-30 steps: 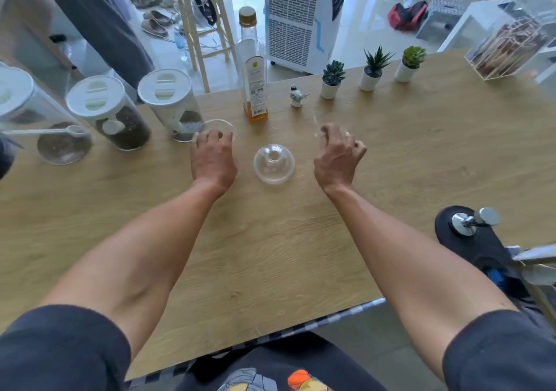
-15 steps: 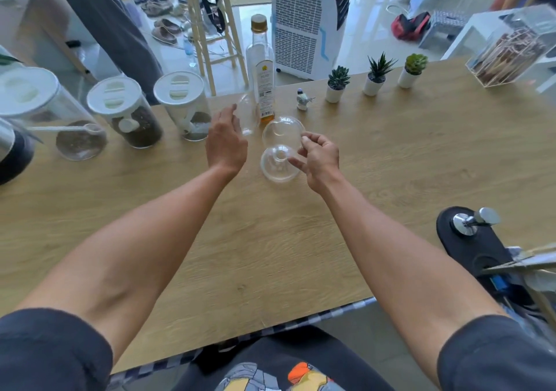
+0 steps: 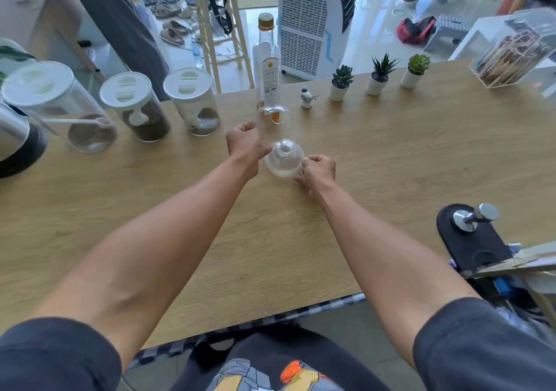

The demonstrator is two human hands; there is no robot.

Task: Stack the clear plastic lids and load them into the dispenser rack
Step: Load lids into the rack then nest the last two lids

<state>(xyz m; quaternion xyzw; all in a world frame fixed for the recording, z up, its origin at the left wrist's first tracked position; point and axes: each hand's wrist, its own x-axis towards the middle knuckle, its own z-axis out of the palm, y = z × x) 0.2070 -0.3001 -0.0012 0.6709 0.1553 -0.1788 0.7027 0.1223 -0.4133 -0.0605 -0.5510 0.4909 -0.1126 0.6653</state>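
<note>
Two clear dome lids sit nested on the wooden table at its middle, hole side up. My right hand pinches the rim of this stack on its right side. My left hand is closed just left of the stack, its thumb against the dome. A third clear lid shows just beyond its knuckles, in front of the bottle, apparently pinched in its fingers; the grip itself is hidden.
A tall glass bottle stands behind the lids. Three lidded jars line the left. A bird figurine and three potted succulents stand at the far edge. A black base with a metal knob sits at the right.
My right hand has brought its lid down onto the lid on the table. My left hand has moved right, carrying its lid to the stack's side.
</note>
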